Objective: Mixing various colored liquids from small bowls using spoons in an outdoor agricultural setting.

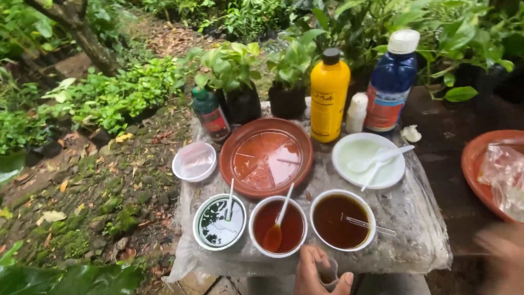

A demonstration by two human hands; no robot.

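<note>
Left hand [322, 273] sits at the near edge of the plastic-covered table [415, 235], fingers curled around a small clear plastic cup [329, 275], thumb on one side, fingertips on the other. Right hand [505, 257] is a blur at the near right, so can't tell how its fingers are set. Just beyond the cup are three white bowls in a row: one with dark greenish liquid [219, 222], one reddish with a white spoon [278, 225], one brown [342, 220]. Behind those, a round terracotta dish [266, 157], a small white cup [194, 161] and a white plate with two plastic spoons [369, 160]. Far side: four bottles, namely green [210, 113], yellow [329, 95], small white [357, 112] and blue [392, 82].
</note>
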